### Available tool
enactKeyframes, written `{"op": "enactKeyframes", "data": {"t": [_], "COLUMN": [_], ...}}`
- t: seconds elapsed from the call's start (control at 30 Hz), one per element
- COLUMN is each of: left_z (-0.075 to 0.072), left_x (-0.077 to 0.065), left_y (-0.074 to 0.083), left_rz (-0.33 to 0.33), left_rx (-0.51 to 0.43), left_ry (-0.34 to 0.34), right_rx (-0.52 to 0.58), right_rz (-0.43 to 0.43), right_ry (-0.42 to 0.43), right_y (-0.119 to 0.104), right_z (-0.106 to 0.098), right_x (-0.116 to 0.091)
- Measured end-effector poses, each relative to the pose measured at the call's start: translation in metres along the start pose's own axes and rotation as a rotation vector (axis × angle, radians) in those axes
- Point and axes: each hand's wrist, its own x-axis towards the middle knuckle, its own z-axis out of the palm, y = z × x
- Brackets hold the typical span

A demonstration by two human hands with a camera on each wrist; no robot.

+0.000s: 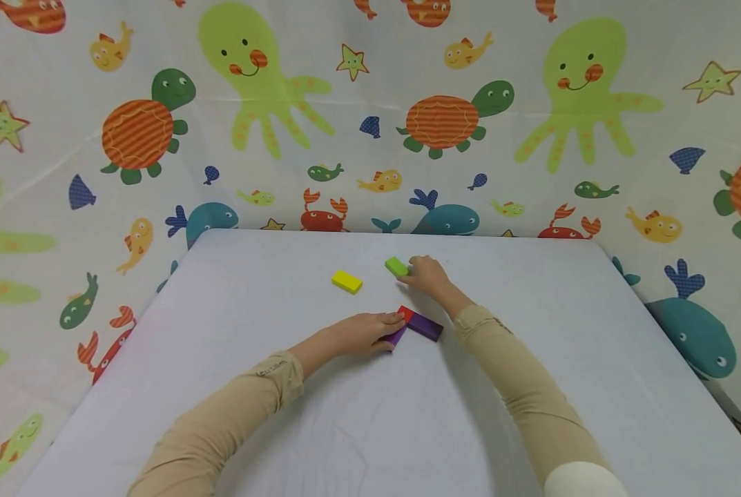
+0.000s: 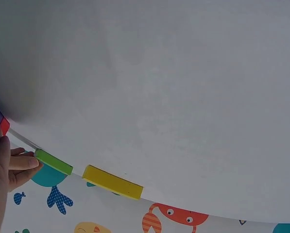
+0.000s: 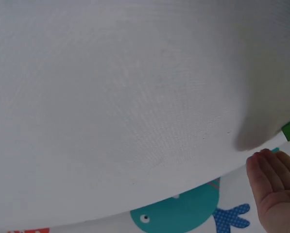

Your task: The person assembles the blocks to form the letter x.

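In the head view my left hand (image 1: pixel 364 333) lies over the blocks at mid-table, gripping a purple block (image 1: pixel 396 337) between thumb and fingers. Its fingertips touch a red block (image 1: pixel 406 314) at the far end of that block. A dark purple block (image 1: pixel 425 327) slants off to the right from the red one. Farther back, my right hand (image 1: pixel 427 276) pinches the right end of a light green block (image 1: pixel 396 266). The left wrist view also has this green block (image 2: pixel 55 162), with thumb and finger at its end.
A yellow block (image 1: pixel 347 281) lies left of the green one, farther back than my left hand. The white table (image 1: pixel 252 276) ends at a curtain (image 1: pixel 370 179) printed with sea animals.
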Motion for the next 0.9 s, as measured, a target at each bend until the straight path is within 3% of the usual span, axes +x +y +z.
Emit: {"op": "enactKeyframes", "data": {"t": [0.43, 0.7, 0.8, 0.9], "left_z": [0.0, 0.0, 0.0, -0.001], "left_x": [0.002, 0.004, 0.004, 0.004], "left_y": [0.0, 0.0, 0.0, 0.001], "left_rz": [-0.016, -0.005, -0.001, 0.001], "left_rx": [0.016, 0.025, 0.032, 0.039], "left_ry": [-0.024, -0.016, -0.017, -0.017], "right_rx": [0.066, 0.046, 0.027, 0.018], "right_rz": [0.036, 0.054, 0.039, 0.018], "right_ry": [-0.01, 0.047, 0.091, 0.135], "right_y": [-0.008, -0.009, 0.004, 0.036], "right_z": [0.005, 0.007, 0.026, 0.065], "right_x": [0.005, 0.01, 0.027, 0.063]}}
